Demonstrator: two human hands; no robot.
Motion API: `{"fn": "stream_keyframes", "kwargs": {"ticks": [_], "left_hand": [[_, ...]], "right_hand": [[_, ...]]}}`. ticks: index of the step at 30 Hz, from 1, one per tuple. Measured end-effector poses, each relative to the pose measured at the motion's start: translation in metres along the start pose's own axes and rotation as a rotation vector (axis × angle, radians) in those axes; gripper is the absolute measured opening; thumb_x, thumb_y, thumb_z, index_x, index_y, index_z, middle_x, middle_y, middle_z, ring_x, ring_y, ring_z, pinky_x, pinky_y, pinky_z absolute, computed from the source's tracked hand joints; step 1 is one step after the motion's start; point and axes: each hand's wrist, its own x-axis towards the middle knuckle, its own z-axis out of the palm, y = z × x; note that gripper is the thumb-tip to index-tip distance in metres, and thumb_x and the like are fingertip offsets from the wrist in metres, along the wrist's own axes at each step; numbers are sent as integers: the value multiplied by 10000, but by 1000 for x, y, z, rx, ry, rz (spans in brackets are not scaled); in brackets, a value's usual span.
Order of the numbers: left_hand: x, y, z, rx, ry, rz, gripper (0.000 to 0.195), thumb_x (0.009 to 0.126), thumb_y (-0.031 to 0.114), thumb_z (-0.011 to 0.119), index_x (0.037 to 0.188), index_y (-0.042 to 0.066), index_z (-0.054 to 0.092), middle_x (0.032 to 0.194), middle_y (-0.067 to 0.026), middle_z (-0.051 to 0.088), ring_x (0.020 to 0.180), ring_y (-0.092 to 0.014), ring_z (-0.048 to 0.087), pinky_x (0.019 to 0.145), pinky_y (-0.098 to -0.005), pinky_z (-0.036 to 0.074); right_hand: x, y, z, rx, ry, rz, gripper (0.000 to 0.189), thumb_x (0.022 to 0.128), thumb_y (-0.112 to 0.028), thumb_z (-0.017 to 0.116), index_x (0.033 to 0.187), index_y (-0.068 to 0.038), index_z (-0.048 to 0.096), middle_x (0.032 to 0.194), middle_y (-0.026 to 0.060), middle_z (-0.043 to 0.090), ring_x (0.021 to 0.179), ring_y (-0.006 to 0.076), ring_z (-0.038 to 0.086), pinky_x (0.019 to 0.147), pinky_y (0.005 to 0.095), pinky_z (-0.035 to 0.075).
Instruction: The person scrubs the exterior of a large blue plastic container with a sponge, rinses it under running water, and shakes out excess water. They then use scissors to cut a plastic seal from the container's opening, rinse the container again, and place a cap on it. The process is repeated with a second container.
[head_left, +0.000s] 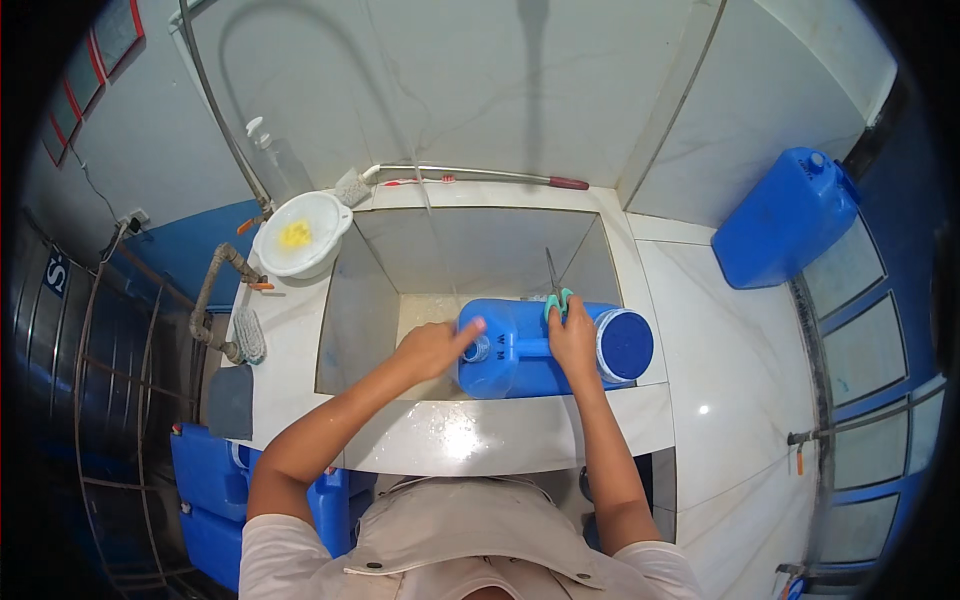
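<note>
A blue plastic water jug (534, 379) lies on its side across the tiled sink (371, 330), its small threaded spout (475, 348) toward the left. A round dark-blue lid (627, 346) with a white rim is at the jug's right end. My right hand (576, 337) is over the jug's handle and grips scissors (558, 296) by their teal finger loops, blades pointing up and away. Beside the spout is my left hand (431, 349), blurred, thumb extended apart from the fingers. I see nothing in it, though its fingertips are partly hidden.
On the left ledge are a white basin (330, 251) with a yellow sponge (295, 234), a scrub brush (250, 336) and orange-handled valves. A long-handled brush (465, 173) and toothbrush (420, 181) lie behind the sink. Another blue jug (784, 217) stands right; several are below left.
</note>
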Motion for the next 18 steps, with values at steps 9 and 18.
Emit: {"fn": "stream_keyframes", "kwargs": {"ticks": [9, 18], "left_hand": [[-13, 19, -9, -91, -84, -28, 468, 817, 317, 691, 1067, -37, 513, 942, -193, 601, 857, -231, 630, 737, -335, 516], [-28, -47, -8, -952, 173, 1, 289, 863, 204, 650, 1039, 20, 512, 862, -47, 593, 824, -124, 580, 757, -261, 467]], "right_hand": [[1, -1, 0, -29, -17, 16, 301, 884, -213, 544, 1039, 46, 539, 955, 263, 621, 827, 411, 618, 693, 473, 488], [-24, -55, -11, 667, -419, 135, 227, 876, -245, 605, 959, -35, 575, 706, 63, 595, 540, 104, 488, 474, 241, 373]]}}
